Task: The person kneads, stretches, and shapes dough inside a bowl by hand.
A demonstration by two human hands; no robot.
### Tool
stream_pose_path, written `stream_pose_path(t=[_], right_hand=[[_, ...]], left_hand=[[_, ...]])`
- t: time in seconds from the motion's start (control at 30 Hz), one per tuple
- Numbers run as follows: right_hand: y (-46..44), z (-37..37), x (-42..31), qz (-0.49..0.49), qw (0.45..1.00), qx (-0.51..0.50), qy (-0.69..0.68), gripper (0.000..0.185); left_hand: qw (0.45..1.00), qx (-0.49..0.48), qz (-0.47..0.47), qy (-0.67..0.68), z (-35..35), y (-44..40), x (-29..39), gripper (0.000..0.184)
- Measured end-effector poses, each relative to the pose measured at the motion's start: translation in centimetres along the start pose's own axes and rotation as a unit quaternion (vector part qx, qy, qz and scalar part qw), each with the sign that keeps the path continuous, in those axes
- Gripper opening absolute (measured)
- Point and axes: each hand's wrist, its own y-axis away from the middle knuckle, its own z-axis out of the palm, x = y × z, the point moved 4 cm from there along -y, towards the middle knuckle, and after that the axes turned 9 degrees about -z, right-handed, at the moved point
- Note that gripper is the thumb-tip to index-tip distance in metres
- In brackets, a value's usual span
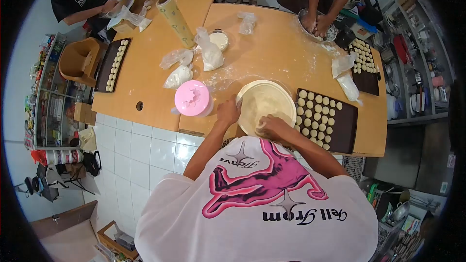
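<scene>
I take the large bowl [292, 101] as the centre of a clock, with twelve o'clock straight ahead of the person in the white shirt. It stands at the near edge of the table [155, 97] and contains pale, floury stuff; whether this is loose or already dough, I cannot tell. The left hand [229, 111] touches its rim at nine o'clock, but whether the fingers pinch it is not clear to me. The right hand [273, 127] is inside at six, fingers seemingly bent; what they hold, I cannot tell. In my opinion, the step in hand is mixing or kneading; the next move calls for a steady bowl and firm pushing. Between three and four, a dark tray [345, 126] carries rows of round pale pieces [318, 116]. At nine is a pink container [193, 98], its inside hidden. Toward ten, a plastic bag [212, 57] holds white powder. At one o'clock, a co-worker's hands [321, 25] work in a shiny basin [301, 19].
</scene>
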Motion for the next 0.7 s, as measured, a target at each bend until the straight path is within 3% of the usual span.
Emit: stream_pose_path(t=[0.07, 0.1, 0.17, 0.2, 0.27, 0.33, 0.43, 0.5, 0.57, 0.7], right_hand=[[1.4, 0.5, 3.3, 0.059, 0.972, 0.097, -0.207, 0.025], [2.1, 0.1, 4.0, 0.123, 0.927, 0.184, -0.303, 0.028], [2.4, 0.8, 5.2, 0.211, 0.718, 0.242, -0.618, 0.033], [2.4, 0.7, 5.0, 0.243, 0.568, 0.26, -0.742, 0.036], [1.8, -1.4, 3.1, 0.183, 0.503, 0.29, -0.793, 0.04], [1.5, -1.6, 2.5, 0.137, 0.428, 0.303, -0.841, 0.04], [0.9, -1.6, 2.3, 0.166, 0.378, 0.302, -0.859, 0.039], [-0.3, -1.0, 2.7, 0.216, 0.402, 0.369, -0.81, 0.042], [-1.3, 0.2, 3.2, 0.263, 0.452, 0.413, -0.745, 0.044], [-2.3, 2.2, 5.1, 0.285, 0.447, 0.451, -0.718, 0.047]], left_hand=[[0.999, 0.015, -0.005, 0.047, -0.2, 0.0, -0.1, 0.038], [0.994, 0.084, 0.031, 0.064, -0.6, 0.2, 0.3, 0.038], [0.966, 0.219, 0.104, 0.093, -1.2, 0.9, 1.1, 0.039], [0.96, 0.191, 0.13, 0.155, -1.3, 1.0, 1.8, 0.038], [0.935, 0.134, 0.18, 0.276, -2.0, 1.5, 3.9, 0.037], [0.918, 0.04, 0.164, 0.359, -2.0, 2.1, 5.8, 0.037], [0.896, -0.023, 0.175, 0.407, -0.7, 2.9, 7.7, 0.039], [0.901, -0.042, 0.205, 0.381, -0.2, 3.2, 8.9, 0.043], [0.923, 0.017, 0.224, 0.311, 1.3, 3.4, 9.2, 0.045], [0.947, 0.024, 0.182, 0.262, 2.4, 3.4, 10.1, 0.047]])
